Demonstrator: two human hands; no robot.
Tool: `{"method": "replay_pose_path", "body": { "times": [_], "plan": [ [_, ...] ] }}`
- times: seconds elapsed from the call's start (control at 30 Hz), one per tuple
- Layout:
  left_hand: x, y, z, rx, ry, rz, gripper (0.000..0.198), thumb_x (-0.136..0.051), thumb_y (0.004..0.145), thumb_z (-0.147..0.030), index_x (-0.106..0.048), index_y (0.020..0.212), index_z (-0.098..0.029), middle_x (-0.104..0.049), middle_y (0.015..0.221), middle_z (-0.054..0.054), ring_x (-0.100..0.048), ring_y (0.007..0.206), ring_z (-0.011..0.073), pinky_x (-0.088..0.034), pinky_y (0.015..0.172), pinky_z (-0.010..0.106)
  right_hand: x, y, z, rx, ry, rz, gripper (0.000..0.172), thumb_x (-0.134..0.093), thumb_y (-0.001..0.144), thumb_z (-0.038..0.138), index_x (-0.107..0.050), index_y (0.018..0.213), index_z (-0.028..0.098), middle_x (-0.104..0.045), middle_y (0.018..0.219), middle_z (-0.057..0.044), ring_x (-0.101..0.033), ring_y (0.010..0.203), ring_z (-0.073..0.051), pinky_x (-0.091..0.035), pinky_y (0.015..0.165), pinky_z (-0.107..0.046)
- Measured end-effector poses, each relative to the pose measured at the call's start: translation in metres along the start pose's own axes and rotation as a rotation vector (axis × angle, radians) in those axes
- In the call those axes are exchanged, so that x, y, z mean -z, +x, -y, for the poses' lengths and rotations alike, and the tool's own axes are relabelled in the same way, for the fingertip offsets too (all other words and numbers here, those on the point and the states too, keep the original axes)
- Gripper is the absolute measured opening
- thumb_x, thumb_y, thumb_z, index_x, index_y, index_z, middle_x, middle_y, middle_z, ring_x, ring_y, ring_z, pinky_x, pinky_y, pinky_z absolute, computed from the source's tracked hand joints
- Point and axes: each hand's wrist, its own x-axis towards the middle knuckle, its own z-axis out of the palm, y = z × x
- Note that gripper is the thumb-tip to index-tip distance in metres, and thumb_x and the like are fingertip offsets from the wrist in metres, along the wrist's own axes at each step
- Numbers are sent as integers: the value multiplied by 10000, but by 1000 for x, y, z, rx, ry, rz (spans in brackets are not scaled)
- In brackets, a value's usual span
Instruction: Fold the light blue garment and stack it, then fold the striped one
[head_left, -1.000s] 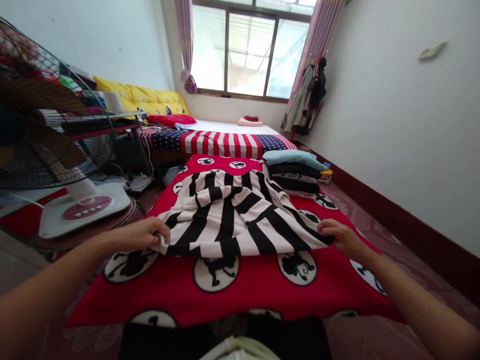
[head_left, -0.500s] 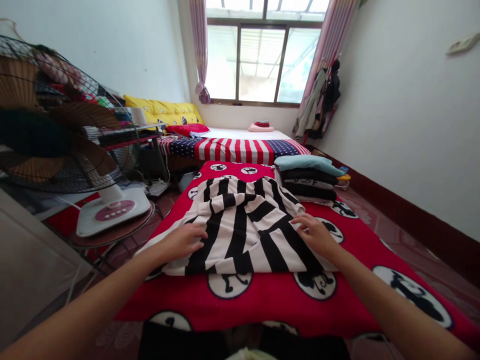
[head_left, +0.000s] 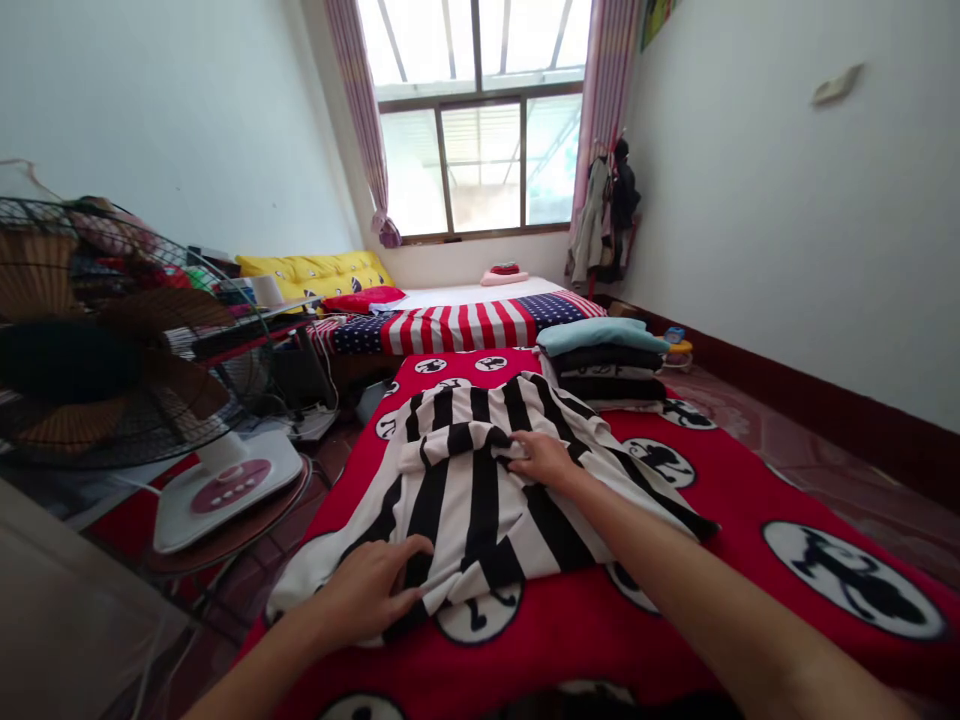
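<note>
A black-and-white striped shirt (head_left: 480,510) lies spread and wrinkled on a red blanket printed with white circles. One sleeve (head_left: 450,445) is folded across its upper body. My right hand (head_left: 546,460) reaches over the shirt, with thumb and fingers closed on the fabric near that sleeve's right end. At the near left part of the shirt rests my left hand (head_left: 371,590), index finger and thumb apart on the cloth. Fabric beneath the left palm is hidden.
Beyond the shirt on the right stands a stack of folded clothes (head_left: 604,360), light blue on top. A caged fan (head_left: 112,350) sits on a stool at left. Farther back is a bed with a flag-patterned cover (head_left: 465,325) under the window.
My right hand has moved inward from the shirt's right side to the folded sleeve. My left hand has come to the shirt's near edge. The view has tilted upward.
</note>
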Motion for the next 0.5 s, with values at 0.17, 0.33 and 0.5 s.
{"method": "replay_pose_path", "body": {
  "times": [0.17, 0.33, 0.5],
  "plan": [
    [-5, 3, 9, -17, -34, -3, 404, -528, 847, -410, -572, 1240, -328, -691, 773, -9, -623, 754, 206, -364, 645, 270, 57, -42, -25, -76, 415, -377, 301, -587, 761, 450, -664, 700, 166, -620, 651, -3, -552, 629, -154, -408, 568, -252],
    [5, 10, 4, -91, -68, 8, 356, -529, 858, -409, -627, 1184, -305, -718, 833, 9, -641, 776, 205, -380, 639, 254, 126, -96, -77, -423, 663, -809, 396, -686, 613, 452, -637, 876, 161, -615, 678, -20, -517, 541, -137, -387, 444, -246],
    [33, 42, -14, -122, -48, -20, 185, -595, 800, -310, -752, 879, -252, -734, 816, 19, -649, 757, 188, -391, 624, 241, 142, -138, -133, -692, 425, -464, 419, -719, 456, 354, -610, 817, 173, -632, 712, -51, -568, 541, -183, -457, 438, -295]
  ]
}}
